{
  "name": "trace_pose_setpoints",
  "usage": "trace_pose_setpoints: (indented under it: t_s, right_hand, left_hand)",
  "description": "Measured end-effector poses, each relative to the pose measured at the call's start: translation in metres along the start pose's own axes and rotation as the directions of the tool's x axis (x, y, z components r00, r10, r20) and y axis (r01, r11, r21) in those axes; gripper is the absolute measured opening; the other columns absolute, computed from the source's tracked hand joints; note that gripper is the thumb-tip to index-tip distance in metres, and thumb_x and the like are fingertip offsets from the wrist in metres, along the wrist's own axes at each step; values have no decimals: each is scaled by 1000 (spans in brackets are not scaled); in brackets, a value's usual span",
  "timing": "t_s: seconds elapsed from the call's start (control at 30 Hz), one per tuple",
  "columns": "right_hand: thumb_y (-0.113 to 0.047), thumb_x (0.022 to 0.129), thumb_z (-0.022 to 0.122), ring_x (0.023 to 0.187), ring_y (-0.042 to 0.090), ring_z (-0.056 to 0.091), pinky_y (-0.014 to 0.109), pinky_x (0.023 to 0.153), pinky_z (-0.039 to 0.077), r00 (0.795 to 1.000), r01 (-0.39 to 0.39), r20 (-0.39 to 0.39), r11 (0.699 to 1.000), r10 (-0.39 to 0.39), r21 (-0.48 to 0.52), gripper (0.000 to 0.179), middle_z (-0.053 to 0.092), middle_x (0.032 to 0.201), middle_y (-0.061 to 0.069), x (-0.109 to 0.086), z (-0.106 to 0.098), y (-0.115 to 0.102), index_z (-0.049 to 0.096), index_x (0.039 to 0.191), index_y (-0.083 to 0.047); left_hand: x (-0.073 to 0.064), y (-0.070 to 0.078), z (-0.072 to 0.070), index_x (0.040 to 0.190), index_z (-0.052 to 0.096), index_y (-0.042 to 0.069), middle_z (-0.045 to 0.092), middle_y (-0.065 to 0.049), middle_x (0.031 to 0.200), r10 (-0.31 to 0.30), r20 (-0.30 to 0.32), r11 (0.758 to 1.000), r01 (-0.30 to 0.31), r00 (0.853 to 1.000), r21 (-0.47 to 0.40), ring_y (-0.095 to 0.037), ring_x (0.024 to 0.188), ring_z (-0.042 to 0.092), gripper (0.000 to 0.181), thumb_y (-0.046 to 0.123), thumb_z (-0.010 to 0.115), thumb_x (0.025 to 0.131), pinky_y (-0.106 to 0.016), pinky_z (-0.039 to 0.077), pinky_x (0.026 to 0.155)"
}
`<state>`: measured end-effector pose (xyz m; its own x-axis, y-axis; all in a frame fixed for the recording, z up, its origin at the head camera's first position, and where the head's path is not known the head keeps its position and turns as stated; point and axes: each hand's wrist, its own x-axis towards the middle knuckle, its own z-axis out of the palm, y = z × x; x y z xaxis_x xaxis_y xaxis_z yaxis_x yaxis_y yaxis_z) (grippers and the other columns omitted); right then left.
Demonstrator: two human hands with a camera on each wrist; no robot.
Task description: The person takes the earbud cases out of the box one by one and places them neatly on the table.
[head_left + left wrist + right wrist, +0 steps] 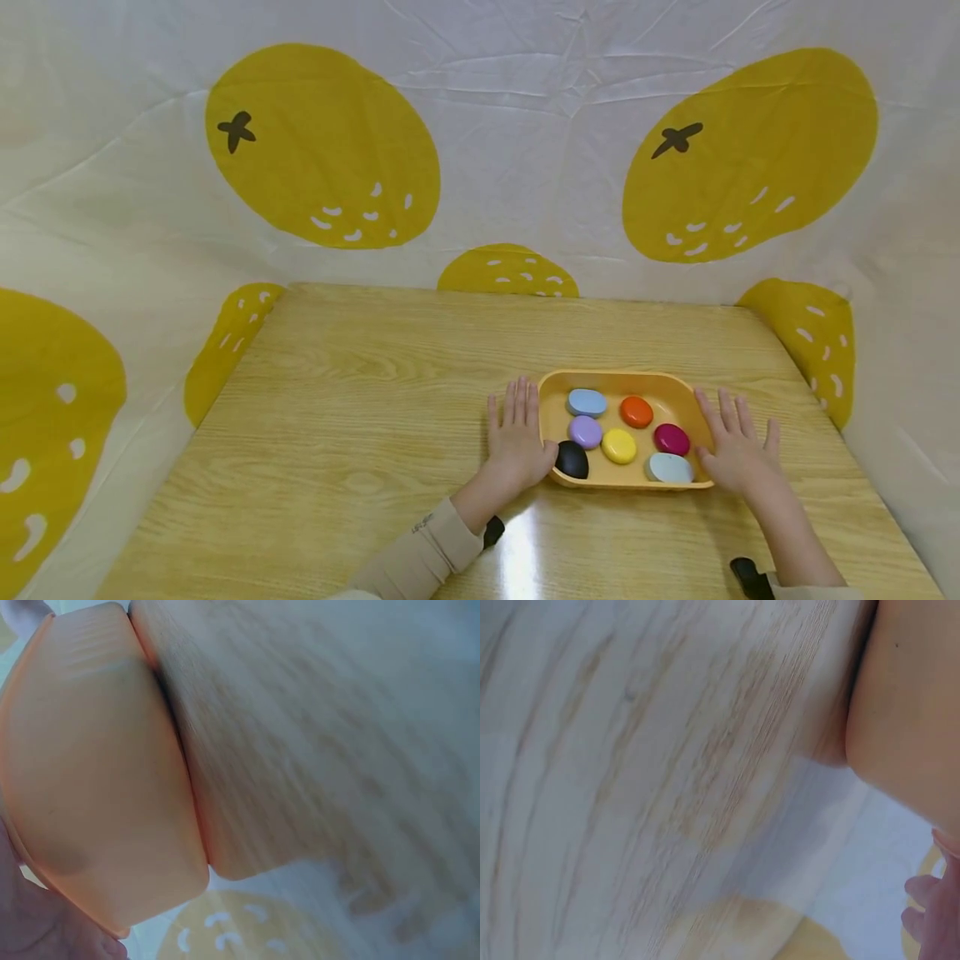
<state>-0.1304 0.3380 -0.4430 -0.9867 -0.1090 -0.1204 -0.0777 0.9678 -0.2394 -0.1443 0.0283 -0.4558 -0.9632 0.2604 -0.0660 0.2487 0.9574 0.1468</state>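
Note:
An orange-yellow plastic tray (pixel 617 375) sits on the wooden table, holding several smooth rounded pieces. Among them are a blue oval (pixel 587 403), a purple round piece (pixel 585 432), a black round piece (pixel 572 460) and a yellow one (pixel 618 447). The others are an orange-red piece (pixel 636 412), a magenta piece (pixel 671 439) and a pale blue oval (pixel 670 468). My left hand (pixel 517 446) lies along the tray's left side, fingers straight, thumb at the rim by the black piece. Against the right side rests my right hand (pixel 742 454), fingers straight and spread.
The wood-grain table (pixel 360 400) reaches back to a white cloth (pixel 517 167) printed with large yellow fruit, which also hangs at both sides. Black straps (pixel 750 577) show at the wrists. The tray's outer wall (pixel 105 772) fills the left wrist view's left side.

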Motion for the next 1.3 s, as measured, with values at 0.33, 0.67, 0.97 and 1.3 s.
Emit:
trace_pose_setpoints:
  t_s: [0.33,0.67,0.97,1.3]
  right_hand:
    - [-18,87,52,132,45,-15,63,89,-26,1000,-2,1,1000,2,5,84,-12,148,24,0,1,-1,-7,147,-21]
    - [-19,87,52,132,46,-12,62,90,-26,1000,0,-6,1000,0,4,85,-7,148,26,1,0,0,-7,147,-22]
    - [-19,87,52,132,46,-11,61,90,-27,1000,5,-9,1000,-5,12,84,-6,148,27,2,0,0,-6,147,-21]
    - [-18,87,52,132,46,-13,61,90,-27,1000,2,-6,1000,-2,18,85,-7,148,27,0,-1,0,-8,147,-22]
  left_hand:
    - [0,-6,-1,147,11,10,4,-14,152,46,-89,999,-48,995,-15,-30,139,5,83,45,48,83,-53,5,108]
    - [11,-1,-6,142,31,16,28,-7,147,331,-230,943,-317,915,97,-27,133,27,69,45,50,82,-50,17,107]
    - [29,22,0,143,26,33,27,5,147,511,-56,827,-472,858,303,-18,131,28,57,51,36,90,-42,23,106]
    - [47,38,9,139,25,41,33,13,130,499,92,740,-479,862,472,-9,108,36,52,57,28,90,-27,30,89]
